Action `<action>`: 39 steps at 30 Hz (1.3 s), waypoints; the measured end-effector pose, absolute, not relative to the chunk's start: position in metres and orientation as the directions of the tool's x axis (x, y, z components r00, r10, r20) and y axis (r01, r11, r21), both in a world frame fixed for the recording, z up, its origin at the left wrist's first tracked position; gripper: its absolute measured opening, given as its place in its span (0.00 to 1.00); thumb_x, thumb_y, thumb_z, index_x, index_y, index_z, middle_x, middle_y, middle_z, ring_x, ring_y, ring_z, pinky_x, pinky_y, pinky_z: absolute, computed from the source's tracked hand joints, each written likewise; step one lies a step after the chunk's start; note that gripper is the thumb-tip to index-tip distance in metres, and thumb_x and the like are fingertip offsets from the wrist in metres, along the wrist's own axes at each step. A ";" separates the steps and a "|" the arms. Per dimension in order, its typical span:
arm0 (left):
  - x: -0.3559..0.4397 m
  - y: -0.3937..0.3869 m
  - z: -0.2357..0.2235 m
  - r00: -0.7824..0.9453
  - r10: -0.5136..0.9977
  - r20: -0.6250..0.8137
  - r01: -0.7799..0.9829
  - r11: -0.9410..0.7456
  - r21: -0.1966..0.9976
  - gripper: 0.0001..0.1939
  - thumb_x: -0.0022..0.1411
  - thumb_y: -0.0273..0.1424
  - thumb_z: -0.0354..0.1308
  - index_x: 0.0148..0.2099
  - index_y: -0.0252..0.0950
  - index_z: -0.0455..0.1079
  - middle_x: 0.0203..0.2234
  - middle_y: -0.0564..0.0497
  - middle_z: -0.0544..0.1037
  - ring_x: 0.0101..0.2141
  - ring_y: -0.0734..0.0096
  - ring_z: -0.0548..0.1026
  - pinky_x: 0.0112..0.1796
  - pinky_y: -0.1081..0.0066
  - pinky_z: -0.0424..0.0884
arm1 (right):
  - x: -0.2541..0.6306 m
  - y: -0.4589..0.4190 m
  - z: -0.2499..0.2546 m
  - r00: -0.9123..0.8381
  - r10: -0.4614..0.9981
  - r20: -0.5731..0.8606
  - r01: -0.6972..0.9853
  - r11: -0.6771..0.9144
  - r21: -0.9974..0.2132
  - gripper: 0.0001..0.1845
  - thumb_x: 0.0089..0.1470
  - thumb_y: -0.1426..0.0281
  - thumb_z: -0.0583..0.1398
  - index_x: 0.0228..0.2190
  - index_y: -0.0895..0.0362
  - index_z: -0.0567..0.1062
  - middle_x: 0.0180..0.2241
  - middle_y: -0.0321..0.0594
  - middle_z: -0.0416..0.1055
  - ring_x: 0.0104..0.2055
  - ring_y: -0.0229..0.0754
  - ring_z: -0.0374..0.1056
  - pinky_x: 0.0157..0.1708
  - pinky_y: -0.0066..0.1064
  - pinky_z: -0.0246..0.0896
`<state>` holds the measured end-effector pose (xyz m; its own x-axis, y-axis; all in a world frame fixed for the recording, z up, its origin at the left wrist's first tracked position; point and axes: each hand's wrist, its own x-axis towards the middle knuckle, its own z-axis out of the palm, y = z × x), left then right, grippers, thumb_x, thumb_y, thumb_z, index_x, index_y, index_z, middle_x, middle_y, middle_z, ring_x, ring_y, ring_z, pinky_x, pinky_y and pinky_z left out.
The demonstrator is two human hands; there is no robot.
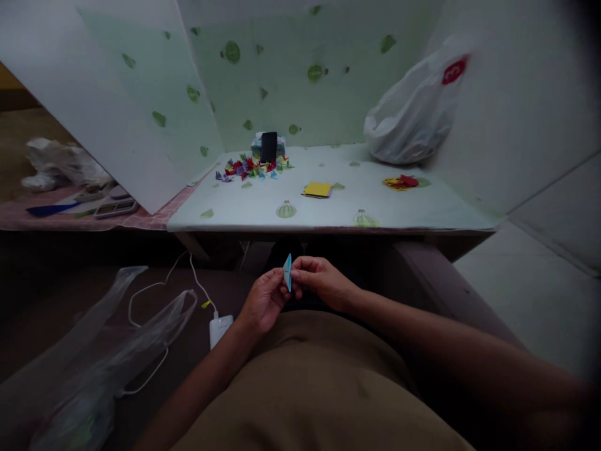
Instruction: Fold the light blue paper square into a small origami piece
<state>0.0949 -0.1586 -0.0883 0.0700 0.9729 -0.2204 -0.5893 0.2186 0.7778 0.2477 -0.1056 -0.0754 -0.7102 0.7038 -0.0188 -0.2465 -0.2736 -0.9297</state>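
A small light-blue piece of folded paper [288, 272] is held upright over my lap, in front of the table edge. My left hand [268, 294] pinches it from the left with thumb and fingers. From the right, my right hand [322, 280] grips its other side between thumb and index finger. On the table beyond lie a stack of square paper [318, 190] with yellow on top and a heap of small folded paper cranes [251, 168] in many colours. Red and yellow paper pieces [401, 182] sit farther right.
A black phone [268, 147] leans on a tissue box behind the cranes. A white plastic bag [413, 113] stands at the table's back right. On the seat to my left are a white power bank [220, 329] with a cable and a clear plastic bag [94, 376].
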 end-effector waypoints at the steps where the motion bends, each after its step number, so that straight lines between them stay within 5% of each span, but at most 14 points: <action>1: 0.095 -0.159 -0.089 0.069 0.972 -0.223 -0.594 0.219 0.774 0.13 0.51 0.35 0.71 0.30 0.31 0.73 0.22 0.53 0.72 0.23 0.80 0.66 0.25 0.78 0.61 | 0.248 -0.106 -0.075 -0.712 0.702 -0.017 -0.250 -0.277 -0.928 0.15 0.51 0.60 0.69 0.30 0.59 0.74 0.28 0.39 0.77 0.25 0.34 0.68 0.29 0.28 0.63; 39: 0.097 -0.161 -0.087 0.059 0.981 -0.185 -0.630 0.180 0.755 0.14 0.51 0.36 0.72 0.28 0.31 0.73 0.19 0.54 0.71 0.21 0.80 0.68 0.24 0.78 0.63 | 0.247 -0.105 -0.073 -0.720 0.694 0.019 -0.270 -0.254 -0.929 0.16 0.48 0.62 0.71 0.29 0.60 0.74 0.26 0.36 0.75 0.24 0.32 0.67 0.27 0.26 0.62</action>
<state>0.0971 -0.1606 -0.0874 0.0594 0.9810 -0.1846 -0.6299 0.1803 0.7554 0.2472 -0.1052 -0.0730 -0.7197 0.6941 0.0191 -0.2701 -0.2544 -0.9286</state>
